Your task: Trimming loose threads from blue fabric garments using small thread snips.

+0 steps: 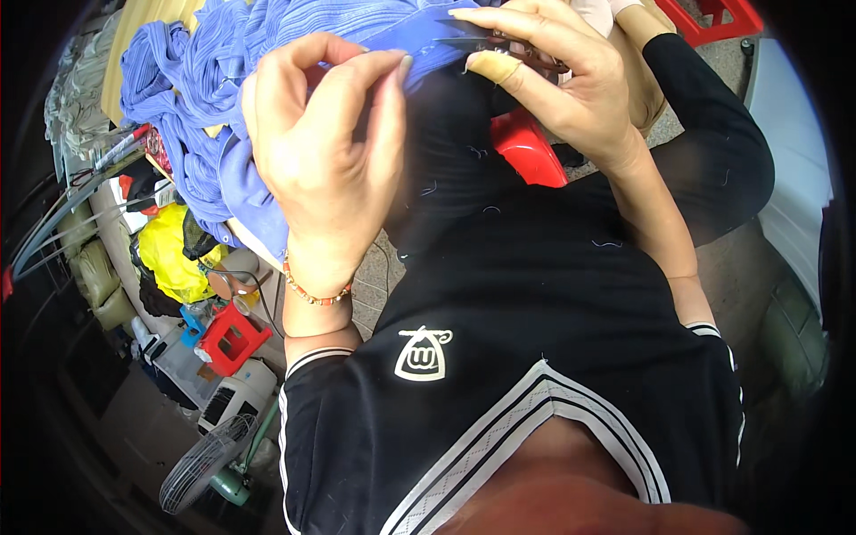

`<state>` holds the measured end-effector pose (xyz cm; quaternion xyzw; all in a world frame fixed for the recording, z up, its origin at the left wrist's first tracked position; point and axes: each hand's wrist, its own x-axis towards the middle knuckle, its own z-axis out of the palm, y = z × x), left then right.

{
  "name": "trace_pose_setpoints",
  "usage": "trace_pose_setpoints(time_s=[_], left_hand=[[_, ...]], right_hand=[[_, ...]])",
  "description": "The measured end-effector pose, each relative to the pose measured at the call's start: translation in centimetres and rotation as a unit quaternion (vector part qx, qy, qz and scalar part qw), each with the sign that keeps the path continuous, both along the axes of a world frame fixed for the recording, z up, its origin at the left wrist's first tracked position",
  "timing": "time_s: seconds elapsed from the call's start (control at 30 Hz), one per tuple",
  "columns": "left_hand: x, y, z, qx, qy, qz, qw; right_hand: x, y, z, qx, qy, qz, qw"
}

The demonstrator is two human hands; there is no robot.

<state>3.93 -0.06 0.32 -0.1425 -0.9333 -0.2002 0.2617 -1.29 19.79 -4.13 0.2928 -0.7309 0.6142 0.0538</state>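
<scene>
Blue ribbed fabric (259,40), perhaps a knitted garment, lies bunched on a surface ahead and runs toward my lap. My left hand (325,134) is closed in a pinch, thumb and fingertips together on the fabric's edge; any thread between them is too fine to make out. In my right hand (580,89) is a pair of small dark scissors (473,42), the blades pointing left over a smooth blue part of the fabric, a little apart from each other. A yellowish wrap (496,66) covers my right thumb.
Close beyond my knees stands a red stool (526,147); another red stool (713,13) is at far right. To the left are a yellow bag (174,254), a small red stool (234,339) and a fan (209,464). A pale panel (794,134) rises at right.
</scene>
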Motion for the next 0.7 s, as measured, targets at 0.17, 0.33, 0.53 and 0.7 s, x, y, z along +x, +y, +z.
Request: trace_pose_setpoints(time_s=[0.17,0.33,0.53,0.7], left_hand=[[0.1,0.0,-0.9,0.067,-0.021,0.012,0.997],[-0.4,0.0,-1.1,0.069,-0.015,0.023,0.997],[-0.7,-0.1,-1.4,0.117,-0.015,0.016,0.993],[-1.0,0.2,-1.6,0.129,0.018,0.004,0.991]], right_hand=[[-0.2,1.1,0.0,-0.015,-0.046,-0.047,0.998],[-0.3,1.3,0.5,0.003,-0.048,-0.03,0.998],[-0.6,0.5,0.3,-0.01,-0.006,0.037,0.999],[-3.9,-1.6,-5.0,-0.196,0.299,0.083,0.93]])
